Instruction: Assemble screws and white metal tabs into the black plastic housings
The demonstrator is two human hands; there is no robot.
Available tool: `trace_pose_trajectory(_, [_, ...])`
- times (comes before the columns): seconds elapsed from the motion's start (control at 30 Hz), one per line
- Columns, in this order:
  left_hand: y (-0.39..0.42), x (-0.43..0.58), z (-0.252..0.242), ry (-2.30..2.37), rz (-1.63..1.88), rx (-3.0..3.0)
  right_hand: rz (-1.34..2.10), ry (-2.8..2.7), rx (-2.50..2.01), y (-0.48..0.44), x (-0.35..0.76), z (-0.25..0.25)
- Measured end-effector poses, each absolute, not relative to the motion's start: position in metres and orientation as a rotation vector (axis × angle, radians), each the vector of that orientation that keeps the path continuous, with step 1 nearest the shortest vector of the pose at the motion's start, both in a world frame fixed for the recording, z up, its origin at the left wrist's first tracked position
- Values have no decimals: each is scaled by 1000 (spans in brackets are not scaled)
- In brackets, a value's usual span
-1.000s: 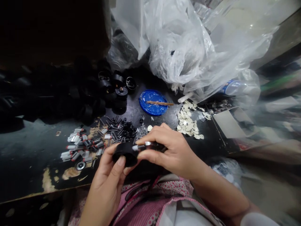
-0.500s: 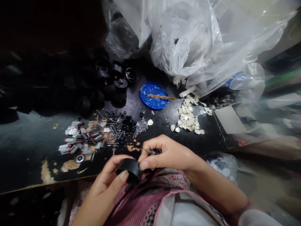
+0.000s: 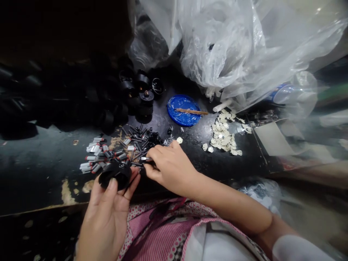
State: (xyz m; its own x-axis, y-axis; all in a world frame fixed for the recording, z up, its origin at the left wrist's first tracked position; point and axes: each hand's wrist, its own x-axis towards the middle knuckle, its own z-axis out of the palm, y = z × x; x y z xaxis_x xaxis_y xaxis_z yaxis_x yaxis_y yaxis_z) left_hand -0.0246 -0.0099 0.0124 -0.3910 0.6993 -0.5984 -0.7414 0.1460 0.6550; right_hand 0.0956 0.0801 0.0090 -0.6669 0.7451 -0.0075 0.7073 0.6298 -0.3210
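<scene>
My left hand (image 3: 108, 206) holds a round black plastic cap (image 3: 114, 174) at the near edge of the dark worn table (image 3: 35, 163), thumb over its rim. My right hand (image 3: 170, 165) is curled just right of the cap, with its fingers pinched on a small metal pin (image 3: 145, 159). Its fingertips reach into a scatter of black springs and small screws (image 3: 137, 139). Left of the springs lies a heap of small white and silver cylinders (image 3: 94, 157).
A blue lid (image 3: 183, 110) with a brown stick across it sits mid-table. Several black round caps (image 3: 143, 96) stand behind the springs. Pale flat metal pieces (image 3: 224, 136) lie to the right, beside a cardboard piece (image 3: 273, 137). Crumpled clear plastic bags (image 3: 233, 47) fill the back.
Both hands moved left and forward over the table. My left hand carried the black cap toward the small cylinders, and my right hand went from the cap to the spring pile.
</scene>
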Motion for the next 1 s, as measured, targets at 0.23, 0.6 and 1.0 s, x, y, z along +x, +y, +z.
trace_pose_trajectory(0.23, [-5,-17,6,1157,1476,-66,749,-2358,-1054,73,110,15])
trace_pose_trajectory(0.6, [-3,-13,6,1065,1488,-22,769,-2361,-893,79,126,22])
trace_pose_trajectory(1.0, [1,-15,4,1003,1470,-140,839,-2290,-839,75,126,24])
